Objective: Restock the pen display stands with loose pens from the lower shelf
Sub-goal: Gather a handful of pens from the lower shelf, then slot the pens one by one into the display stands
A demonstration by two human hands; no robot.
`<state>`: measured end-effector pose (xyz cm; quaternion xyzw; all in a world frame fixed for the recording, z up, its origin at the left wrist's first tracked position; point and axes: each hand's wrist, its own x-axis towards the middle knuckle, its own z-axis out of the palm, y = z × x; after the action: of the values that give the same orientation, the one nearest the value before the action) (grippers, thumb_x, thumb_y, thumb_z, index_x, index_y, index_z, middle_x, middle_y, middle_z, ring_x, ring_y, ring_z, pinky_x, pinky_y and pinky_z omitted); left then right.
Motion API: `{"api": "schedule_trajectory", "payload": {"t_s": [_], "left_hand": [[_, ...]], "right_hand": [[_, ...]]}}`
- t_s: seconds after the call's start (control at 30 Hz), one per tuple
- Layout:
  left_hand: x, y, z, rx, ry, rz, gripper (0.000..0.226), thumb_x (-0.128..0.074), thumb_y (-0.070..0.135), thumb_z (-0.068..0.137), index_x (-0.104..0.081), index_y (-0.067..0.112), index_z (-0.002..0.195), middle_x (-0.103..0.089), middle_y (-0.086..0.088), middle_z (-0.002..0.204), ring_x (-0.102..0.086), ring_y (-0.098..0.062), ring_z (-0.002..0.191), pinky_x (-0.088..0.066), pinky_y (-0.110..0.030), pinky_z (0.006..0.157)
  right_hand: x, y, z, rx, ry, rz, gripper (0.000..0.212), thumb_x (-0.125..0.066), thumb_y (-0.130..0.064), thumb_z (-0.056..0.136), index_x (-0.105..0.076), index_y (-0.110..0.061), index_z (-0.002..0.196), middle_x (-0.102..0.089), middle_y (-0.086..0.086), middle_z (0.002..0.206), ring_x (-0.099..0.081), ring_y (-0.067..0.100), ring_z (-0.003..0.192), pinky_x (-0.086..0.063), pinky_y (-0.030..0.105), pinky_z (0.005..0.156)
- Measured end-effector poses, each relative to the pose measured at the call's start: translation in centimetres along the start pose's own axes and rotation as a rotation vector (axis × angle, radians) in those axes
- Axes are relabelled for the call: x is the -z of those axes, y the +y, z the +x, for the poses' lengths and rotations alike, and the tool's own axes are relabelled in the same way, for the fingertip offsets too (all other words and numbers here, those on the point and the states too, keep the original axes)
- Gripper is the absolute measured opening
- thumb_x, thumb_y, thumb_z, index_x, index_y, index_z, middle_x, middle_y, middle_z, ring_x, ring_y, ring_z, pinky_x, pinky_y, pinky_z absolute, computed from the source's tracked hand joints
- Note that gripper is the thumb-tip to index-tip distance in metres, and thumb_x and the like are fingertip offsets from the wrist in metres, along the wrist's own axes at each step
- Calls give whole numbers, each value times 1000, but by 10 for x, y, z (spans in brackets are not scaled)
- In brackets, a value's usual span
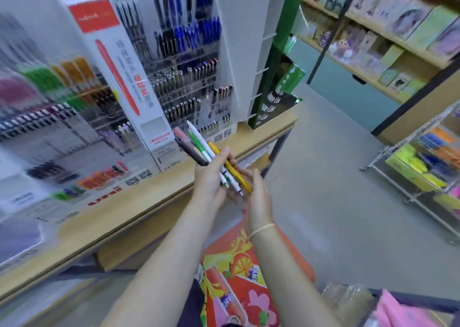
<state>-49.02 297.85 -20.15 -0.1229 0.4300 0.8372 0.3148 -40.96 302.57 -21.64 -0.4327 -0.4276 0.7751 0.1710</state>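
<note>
I hold a bundle of loose pens (211,157) in front of the wooden tabletop's (139,202) front edge, near its right corner and just below the clear pen display stands (184,77).

Risks from this position:
- The bundle is mixed: yellow, white, green and dark barrels lie fanned out, not aligned. A loose barrel could slide out and drop to the floor (336,189), in my judgement, if either grip relaxes during sorting.
- The display slots are narrow and already crowded. Inserting a pen at an angle could dislodge neighbouring pens or place a colour in the wrong row.
- The view is blurred toward the left side, so slot labels there cannot be read. Misplacement is likely if I proceed without a steadier view.

Hand state:
- My left hand (209,177) is closed around the middle of the bundle, fingers curled over the barrels.
- My right hand (254,197) supports the lower ends, fingers curled partly around the yellow pen (232,168). Whether it pinches that pen alone, I cannot tell.
</note>
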Motion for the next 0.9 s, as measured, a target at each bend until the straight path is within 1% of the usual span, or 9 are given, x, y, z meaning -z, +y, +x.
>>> {"api": "schedule_trajectory", "payload": {"t_s": [0.1, 0.23, 0.33, 0.4, 0.5, 0.57, 0.7, 0.8, 0.9], "left_hand": [[-13, 27, -38, -79, 2, -46, 9, -67, 6, 93, -58, 7, 95, -59, -5, 67, -60, -17, 58, -54, -29, 56], [-14, 59, -73, -205, 39, -82, 10, -67, 3, 93, -59, 10, 89, -62, -4, 66, -61, -16, 58, -55, -28, 56], [-10, 64, -94, -241, 1, -64, 13, -66, -1, 91, -59, 9, 98, -64, -7, 69, -62, -20, 63, -57, -31, 60], [-6, 57, -104, -234, -14, -60, 23, -66, -3, 90, -61, 10, 109, -65, -8, 71, -62, -21, 64, -57, -33, 62], [1, 47, -115, -212, -51, -62, 36, -67, 0, 90, -60, 3, 126, -64, -8, 74, -63, -20, 66, -58, -32, 66], [5, 45, -122, -193, -92, -31, 25, -66, 1, 91, -64, 4, 116, -64, -7, 75, -64, -18, 66, -59, -30, 68], [21, 54, -135, -170, -145, 239, 14, -65, 2, 93, -65, 8, 105, -69, -8, 75, -68, -19, 65, -58, -29, 59], [39, 61, -150, -2, -228, 533, 7, -65, 3, 93, -64, 5, 100, -67, -9, 76, -68, -18, 61, -57, -26, 57], [47, 55, -167, 175, -390, 641, 13, -65, 0, 92, -64, 7, 103, -66, -4, 70, -66, -17, 60, -57, -26, 58]], "right_hand": [[-19, -19, -33, 11, 36, 19, 34, -48, -40, 100, -68, -14, 92, -74, 9, 92, -68, 24, 82, -55, 46, 84], [-23, -23, -59, 33, 4, 25, 36, -48, -44, 98, -66, -14, 96, -73, 14, 96, -70, 26, 78, -57, 36, 63], [-29, -25, -79, 57, -68, 107, 32, -45, -35, 103, -65, -10, 99, -72, 10, 89, -69, 18, 74, -56, 29, 61], [-35, -28, -87, 143, -82, 101, 32, -41, -25, 105, -65, -4, 100, -72, 11, 92, -70, 15, 77, -56, 25, 65], [-42, -22, -96, 201, -120, 43, 34, -42, -26, 106, -67, -6, 97, -73, 13, 101, -70, 19, 93, -56, 33, 87], [-39, -14, -99, 187, -163, 10, 36, -41, -33, 106, -67, -11, 97, -72, 12, 105, -67, 21, 101, -53, 37, 94], [-14, -14, -101, 198, -327, -56, 36, -35, -36, 107, -65, -15, 110, -73, 0, 101, -68, 15, 98, -54, 28, 84], [-2, -32, -97, 268, -404, -116, 33, -41, -35, 105, -56, -15, 127, -69, 7, 117, -68, 20, 106, -54, 37, 93], [-9, -51, -100, 335, -481, -257, 33, -52, -47, 98, -57, -35, 129, -65, 0, 127, -65, 23, 115, -53, 50, 97]]}}
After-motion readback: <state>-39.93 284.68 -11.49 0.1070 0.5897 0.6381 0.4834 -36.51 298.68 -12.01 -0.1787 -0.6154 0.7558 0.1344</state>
